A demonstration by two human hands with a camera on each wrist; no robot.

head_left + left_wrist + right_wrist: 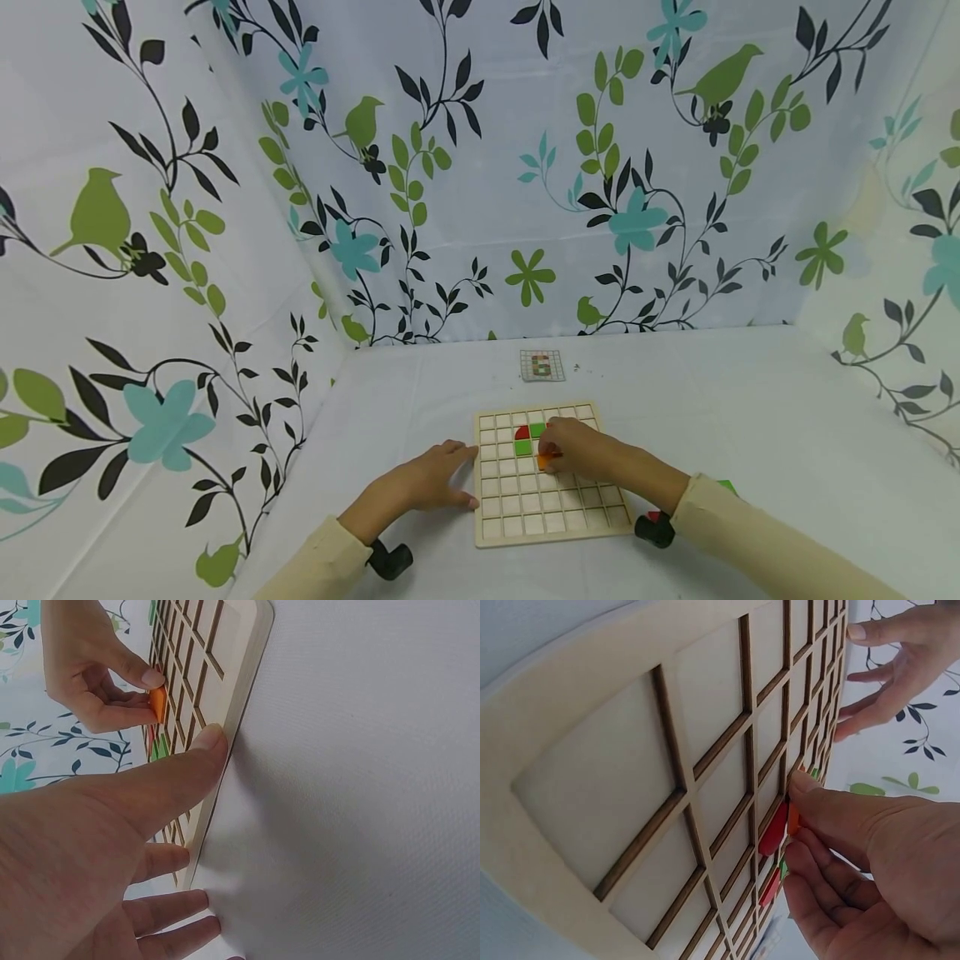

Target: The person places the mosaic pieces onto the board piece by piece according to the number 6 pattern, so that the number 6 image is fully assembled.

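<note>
A light wooden board [555,540] with a raised grid of square cells lies on the white table in the head view. My right hand [581,450] is over its middle and pinches an orange tile [157,703] between thumb and fingers, at a cell. Just up and left of that tile, a red rounded piece [522,432] and green squares [537,430] sit in cells. More red pieces [774,831] show by my right fingertips in the right wrist view. My left hand [427,479] touches the board's left edge with thumb and fingers spread.
Behind the board lies a small gridded card [542,365] with a coloured pattern. Partly hidden by the right arm are a green piece [726,485] and a red piece [654,516] on the table. A patterned curtain [480,208] hangs behind the table.
</note>
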